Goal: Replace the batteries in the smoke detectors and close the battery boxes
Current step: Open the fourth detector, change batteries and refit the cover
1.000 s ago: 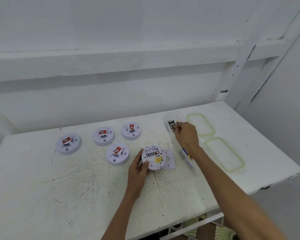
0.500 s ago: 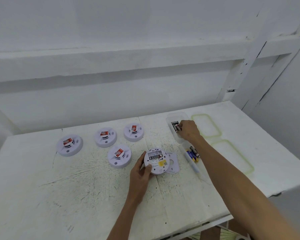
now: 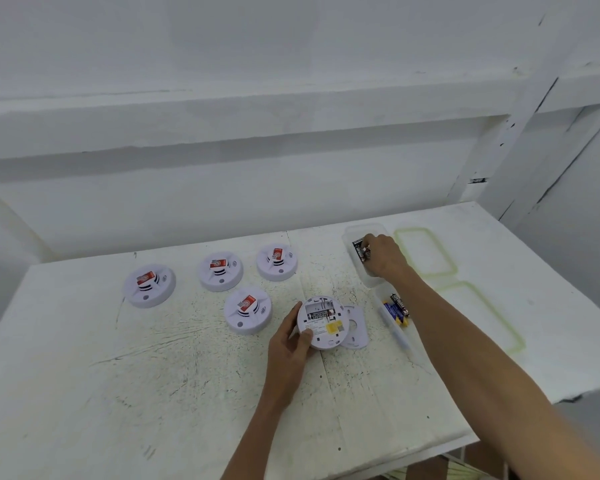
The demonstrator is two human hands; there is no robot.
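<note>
Beyond and right of the upturned smoke detector (image 3: pixel 324 322), hard to read: right hand (image 3: pixel 385 256) bent down into the far clear box (image 3: pixel 350 233), fingertips on the dark batteries (image 3: pixel 359 251) there, back of the hand covering the grip. Cannot tell whether pinching one or only touching. Print on the detector's label too small to make out. Just right of the detector and partly tucked behind it, a white cover plate (image 3: pixel 355 327). Further right, near clear box (image 3: pixel 400 337) half hidden under the right forearm, blue and black batteries (image 3: pixel 397 306) showing at its far end. Past that, one green-rimmed lid (image 3: pixel 425 251) in full and a second lid (image 3: pixel 482 317) cut by the forearm.

Nearer than the detector, a wide bare stretch of scuffed white table (image 3: pixel 84 393) down to its front edge. Left of the detector, four more smoke detectors (image 3: pixel 220 270) face up with red stickers, the closest near the left hand but apart from it.

On the detector's left rim, left hand (image 3: pixel 288 348) gripping: thumb laid on the upturned face, fingers curled round the edge. Open battery bay on the detector's far half, well apart from the right hand
</note>
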